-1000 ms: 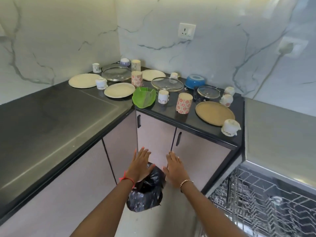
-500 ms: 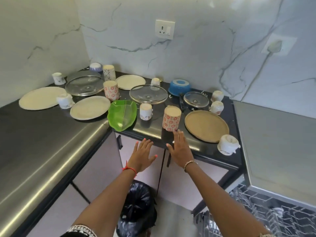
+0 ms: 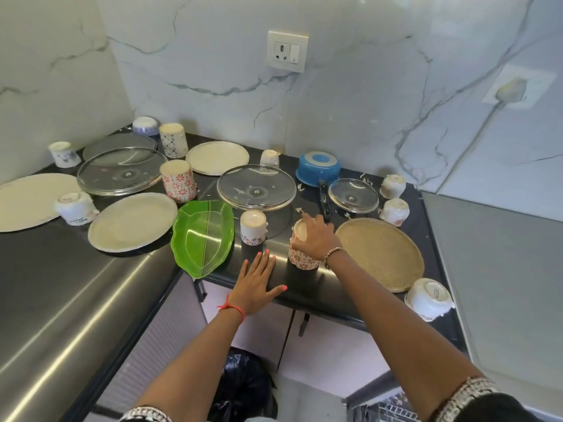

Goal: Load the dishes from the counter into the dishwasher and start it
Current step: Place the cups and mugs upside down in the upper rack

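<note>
My right hand [image 3: 316,236] curls over the top of an upturned red-flowered tumbler [image 3: 301,259] near the front of the black counter [image 3: 292,287]. With its fingers spread, my left hand [image 3: 257,283] lies flat on the counter edge, just below a small upturned cup [image 3: 253,226]. A green leaf-shaped dish [image 3: 202,237] lies left of that hand. A brown round plate [image 3: 379,252] sits right of the tumbler. A corner of the dishwasher rack [image 3: 387,408] shows at the bottom right.
Cream plates [image 3: 132,222], glass lids [image 3: 256,187], a blue pan [image 3: 318,169], another flowered tumbler [image 3: 177,181] and several upturned cups [image 3: 428,298] crowd the counter. A steel surface [image 3: 61,287] runs left. A black bin bag [image 3: 243,388] sits on the floor below.
Both hands rose from in front of the cabinet doors to the counter. My right hand closed over the flowered tumbler, and my left hand came down flat on the counter edge.
</note>
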`<state>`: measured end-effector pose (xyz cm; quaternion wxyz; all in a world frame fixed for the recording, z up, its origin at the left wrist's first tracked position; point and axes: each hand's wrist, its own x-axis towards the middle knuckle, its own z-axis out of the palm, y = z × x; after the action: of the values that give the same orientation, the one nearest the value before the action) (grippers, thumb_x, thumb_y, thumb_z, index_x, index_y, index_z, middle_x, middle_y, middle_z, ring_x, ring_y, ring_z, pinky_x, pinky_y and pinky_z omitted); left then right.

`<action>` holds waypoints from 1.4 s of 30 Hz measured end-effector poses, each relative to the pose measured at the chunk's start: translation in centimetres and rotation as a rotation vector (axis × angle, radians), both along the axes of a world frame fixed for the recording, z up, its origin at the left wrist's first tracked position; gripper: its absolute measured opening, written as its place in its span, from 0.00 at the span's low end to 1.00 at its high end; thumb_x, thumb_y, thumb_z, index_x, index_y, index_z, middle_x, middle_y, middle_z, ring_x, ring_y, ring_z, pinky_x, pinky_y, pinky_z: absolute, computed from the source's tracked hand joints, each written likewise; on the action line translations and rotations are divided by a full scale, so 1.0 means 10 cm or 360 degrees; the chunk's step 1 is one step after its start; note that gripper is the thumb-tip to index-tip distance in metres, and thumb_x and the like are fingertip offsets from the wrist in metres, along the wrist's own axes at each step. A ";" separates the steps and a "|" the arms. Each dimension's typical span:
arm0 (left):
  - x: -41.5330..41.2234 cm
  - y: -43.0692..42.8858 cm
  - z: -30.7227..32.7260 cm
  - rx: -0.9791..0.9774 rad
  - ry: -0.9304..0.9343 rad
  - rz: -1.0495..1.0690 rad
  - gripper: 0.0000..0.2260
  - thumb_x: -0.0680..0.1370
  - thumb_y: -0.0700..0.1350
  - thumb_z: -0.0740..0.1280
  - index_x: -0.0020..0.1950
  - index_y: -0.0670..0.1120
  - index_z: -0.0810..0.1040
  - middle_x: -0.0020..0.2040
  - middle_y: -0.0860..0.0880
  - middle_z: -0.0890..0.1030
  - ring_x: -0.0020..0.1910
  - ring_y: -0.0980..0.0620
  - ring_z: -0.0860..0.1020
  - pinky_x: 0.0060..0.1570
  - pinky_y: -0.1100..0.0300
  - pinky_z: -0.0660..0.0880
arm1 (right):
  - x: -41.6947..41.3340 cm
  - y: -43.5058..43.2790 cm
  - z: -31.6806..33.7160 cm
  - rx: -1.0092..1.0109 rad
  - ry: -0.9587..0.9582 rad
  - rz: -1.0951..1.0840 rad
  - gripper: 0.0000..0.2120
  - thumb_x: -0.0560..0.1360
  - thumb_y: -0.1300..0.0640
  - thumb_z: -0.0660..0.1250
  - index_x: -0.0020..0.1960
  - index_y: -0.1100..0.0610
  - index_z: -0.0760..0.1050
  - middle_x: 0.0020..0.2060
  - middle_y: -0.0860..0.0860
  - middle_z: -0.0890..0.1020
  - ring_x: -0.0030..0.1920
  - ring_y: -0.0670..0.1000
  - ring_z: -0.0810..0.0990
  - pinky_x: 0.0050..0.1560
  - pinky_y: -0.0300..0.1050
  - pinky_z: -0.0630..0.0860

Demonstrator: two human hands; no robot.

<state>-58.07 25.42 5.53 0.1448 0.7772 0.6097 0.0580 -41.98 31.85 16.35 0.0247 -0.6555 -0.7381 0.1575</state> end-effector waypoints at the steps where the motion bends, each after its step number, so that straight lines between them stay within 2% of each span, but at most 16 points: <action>1: 0.00 -0.01 -0.01 0.0026 0.0007 0.0004 0.55 0.56 0.77 0.23 0.77 0.48 0.42 0.77 0.49 0.40 0.75 0.52 0.38 0.70 0.54 0.33 | -0.01 0.01 0.02 0.0001 -0.0026 0.0012 0.38 0.72 0.44 0.66 0.74 0.54 0.52 0.70 0.59 0.60 0.68 0.65 0.61 0.63 0.56 0.67; 4: 0.00 -0.04 0.00 0.0050 0.0024 0.0012 0.54 0.57 0.76 0.22 0.77 0.48 0.42 0.77 0.49 0.41 0.75 0.52 0.38 0.68 0.55 0.32 | -0.04 -0.01 0.09 0.0029 -0.0057 0.0054 0.35 0.73 0.46 0.67 0.73 0.57 0.56 0.67 0.60 0.63 0.66 0.63 0.64 0.65 0.55 0.64; 9: 0.03 -0.04 0.07 -0.0047 0.0047 0.0020 0.57 0.54 0.76 0.21 0.77 0.47 0.41 0.77 0.49 0.40 0.75 0.51 0.38 0.70 0.53 0.34 | 0.00 -0.16 0.13 0.0005 0.0009 0.0055 0.34 0.72 0.48 0.67 0.72 0.57 0.57 0.66 0.60 0.63 0.65 0.63 0.64 0.65 0.54 0.64; 12: 0.10 -0.15 0.13 -0.0122 0.0070 0.0034 0.56 0.55 0.77 0.28 0.77 0.46 0.41 0.77 0.46 0.39 0.75 0.49 0.38 0.72 0.49 0.36 | 0.04 -0.33 0.11 0.0001 0.0045 0.0064 0.34 0.72 0.48 0.68 0.72 0.56 0.57 0.66 0.59 0.63 0.65 0.63 0.64 0.64 0.54 0.64; 16: 0.17 -0.49 0.12 -0.0113 0.0064 0.0051 0.61 0.51 0.78 0.24 0.77 0.45 0.41 0.77 0.44 0.40 0.76 0.47 0.38 0.72 0.49 0.37 | 0.13 -0.62 0.06 -0.0005 0.0142 0.0049 0.36 0.69 0.49 0.70 0.72 0.55 0.58 0.64 0.58 0.64 0.64 0.63 0.64 0.62 0.53 0.67; 20: 0.23 -0.93 0.16 -0.0077 0.0006 -0.0011 0.53 0.59 0.75 0.34 0.77 0.44 0.43 0.77 0.47 0.42 0.76 0.51 0.39 0.72 0.53 0.36 | 0.24 -1.04 0.04 0.0095 0.0225 0.0039 0.36 0.66 0.48 0.73 0.69 0.54 0.62 0.61 0.57 0.67 0.60 0.61 0.69 0.58 0.51 0.71; 22: 0.27 -1.19 0.18 -0.0050 -0.0007 -0.0030 0.51 0.61 0.74 0.35 0.77 0.44 0.44 0.77 0.47 0.43 0.76 0.52 0.40 0.71 0.54 0.36 | 0.30 -1.30 0.03 0.0138 0.0250 0.0028 0.35 0.66 0.47 0.73 0.67 0.54 0.64 0.60 0.57 0.69 0.59 0.61 0.71 0.58 0.51 0.73; 25: 0.34 -1.57 0.16 -0.0030 -0.0028 -0.0007 0.55 0.59 0.78 0.34 0.77 0.44 0.44 0.77 0.47 0.44 0.76 0.51 0.42 0.71 0.54 0.36 | 0.38 -1.70 -0.01 0.0152 0.0261 0.0067 0.35 0.65 0.47 0.74 0.67 0.55 0.65 0.59 0.57 0.69 0.58 0.60 0.73 0.57 0.51 0.74; 27: 0.41 -1.85 0.15 -0.0053 -0.0017 0.0000 0.51 0.61 0.74 0.37 0.77 0.44 0.44 0.77 0.47 0.44 0.76 0.51 0.41 0.71 0.54 0.36 | 0.43 -1.99 -0.05 0.0139 0.0235 0.0097 0.35 0.66 0.48 0.74 0.68 0.56 0.65 0.60 0.57 0.70 0.59 0.59 0.72 0.58 0.50 0.72; 30: 0.48 -2.26 0.06 -0.0083 -0.0009 0.0001 0.57 0.57 0.79 0.32 0.77 0.44 0.44 0.77 0.47 0.44 0.76 0.50 0.41 0.70 0.55 0.34 | 0.49 -2.43 -0.21 0.0046 0.0159 0.0122 0.35 0.67 0.47 0.73 0.69 0.55 0.63 0.62 0.58 0.68 0.60 0.60 0.71 0.59 0.51 0.72; 33: 0.52 -2.71 -0.07 -0.0109 0.0035 -0.0018 0.59 0.55 0.77 0.24 0.77 0.44 0.45 0.77 0.46 0.44 0.76 0.49 0.41 0.68 0.56 0.32 | 0.58 -2.90 -0.42 -0.0022 0.0122 0.0147 0.34 0.67 0.48 0.72 0.68 0.55 0.64 0.62 0.57 0.69 0.59 0.59 0.73 0.58 0.50 0.74; 39: 0.59 -3.57 -0.32 -0.0214 0.0041 -0.0027 0.60 0.54 0.78 0.23 0.77 0.45 0.45 0.77 0.47 0.44 0.76 0.50 0.41 0.68 0.55 0.31 | 0.76 -3.81 -0.83 -0.0145 0.0057 0.0129 0.31 0.68 0.47 0.71 0.67 0.54 0.65 0.61 0.56 0.71 0.59 0.61 0.73 0.56 0.52 0.73; 42: 0.70 -3.99 -0.44 -0.0238 0.0033 -0.0067 0.59 0.54 0.77 0.23 0.77 0.45 0.45 0.77 0.48 0.43 0.76 0.51 0.40 0.68 0.55 0.31 | 0.86 -4.26 -1.02 -0.0175 0.0035 0.0110 0.33 0.68 0.47 0.71 0.68 0.53 0.63 0.62 0.56 0.69 0.59 0.61 0.72 0.57 0.52 0.73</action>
<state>-51.02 -14.49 1.17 0.1972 0.7773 0.5974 0.0012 -33.36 -10.71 6.13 -0.0086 -0.6283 -0.7502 0.2057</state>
